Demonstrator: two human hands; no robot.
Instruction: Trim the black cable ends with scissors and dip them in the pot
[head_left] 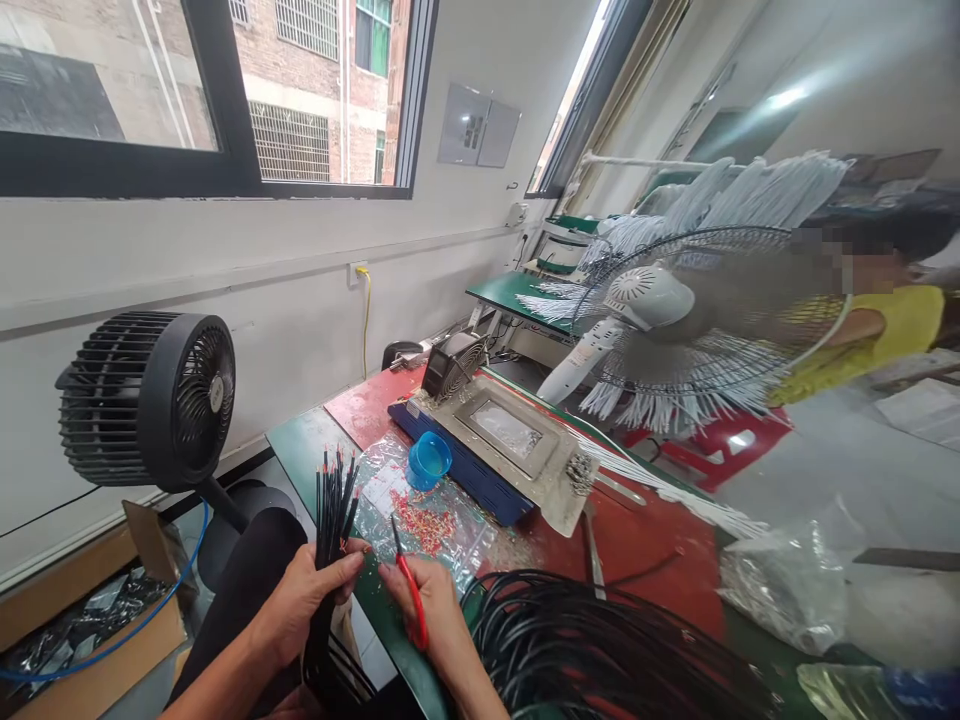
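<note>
My left hand (304, 598) is closed around an upright bundle of black cables (330, 520), whose tops show red wire ends with bare tips. Its thumb and forefinger pinch at one wire end on the bundle's right side. My right hand (442, 600) holds red-handled scissors (414, 595), dark blades pointing up, just right of the bundle and apart from it. Beyond them, small red and pale clippings (426, 522) lie on a clear plastic bag (469, 545). A blue cup (429, 460) stands at the bag's far edge.
Behind the cup sits a solder-pot-like machine (499, 425) with a small fan (454, 365). More black cables (570, 640) are heaped at right. A black fan (150, 400) stands left, above a cardboard box (154, 610). A larger fan (675, 310) and a person in yellow (877, 330) are at right.
</note>
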